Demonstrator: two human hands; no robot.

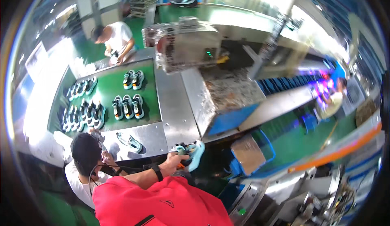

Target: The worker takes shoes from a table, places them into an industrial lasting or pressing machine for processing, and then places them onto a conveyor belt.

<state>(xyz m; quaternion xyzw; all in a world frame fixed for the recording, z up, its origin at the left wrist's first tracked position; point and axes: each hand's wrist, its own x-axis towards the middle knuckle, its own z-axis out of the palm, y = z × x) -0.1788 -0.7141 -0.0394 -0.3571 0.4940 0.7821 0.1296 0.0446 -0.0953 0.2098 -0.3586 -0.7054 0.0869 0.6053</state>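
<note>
Closest in, red shirt [162,201] fills the lower view. My left hand [172,164], black band [155,171] at the wrist, grips a shoe [196,156], pale blue sole, orange patch. Fingers curled round its side, pinching it; the shoe is just off the near edge of the steel surface [174,104]. Right hand out of sight; cannot tell how its fingers stand.

To my left, a co-worker in white [81,183], a hand raised near the surface. A lone pale shoe [132,143] lies on the steel close by. To the right, a blue stool [248,155] with a brown top.

Beyond, green surface [111,88] carrying shoes: three abreast [128,106], two more behind [133,80], further clusters [83,112] leftward. Beside it, a plastic-wrapped machine [189,45] with a small green light.

Farther: second co-worker [120,37], head bent, handling something; third person [331,102] at right, near purple light.
</note>
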